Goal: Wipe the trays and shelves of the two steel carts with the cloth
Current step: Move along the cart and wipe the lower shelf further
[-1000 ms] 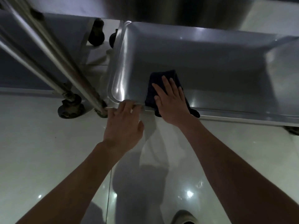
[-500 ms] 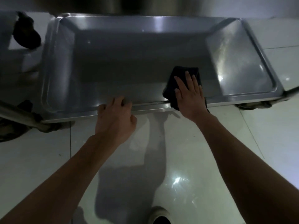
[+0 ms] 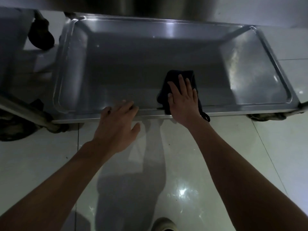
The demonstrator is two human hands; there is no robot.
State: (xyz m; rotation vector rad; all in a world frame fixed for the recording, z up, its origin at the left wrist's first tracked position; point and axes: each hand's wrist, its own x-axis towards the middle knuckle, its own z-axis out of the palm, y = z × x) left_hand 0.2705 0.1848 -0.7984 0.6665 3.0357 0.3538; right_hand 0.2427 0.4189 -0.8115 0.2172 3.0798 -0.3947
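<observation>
Head view, looking down. Steel tray (image 3: 116, 67): low shelf of a cart, rectangular, raised rim all round, dull grey with bright glare near its right end. Cloth (image 3: 176, 75): dark, folded, lying flat on the tray floor beside the near rim, right of the middle; one loop of it hangs over the near edge toward the floor. Right hand (image 3: 182, 100): palm down on the cloth, fingers straight and slightly spread, pressing it against the tray. Left hand (image 3: 116, 124): placed on the near rim left of the cloth, fingers bent over the edge, thumb out to the side below the rim. Caster wheels: one (image 3: 40, 36) beyond the far left corner, one (image 3: 265, 116) under the near right corner. Cart post (image 3: 25, 112): steel tube crossing the near left corner. Floor (image 3: 50, 164): pale glossy tiles with light reflections. Shoe (image 3: 164, 225): toe visible at the bottom edge.
</observation>
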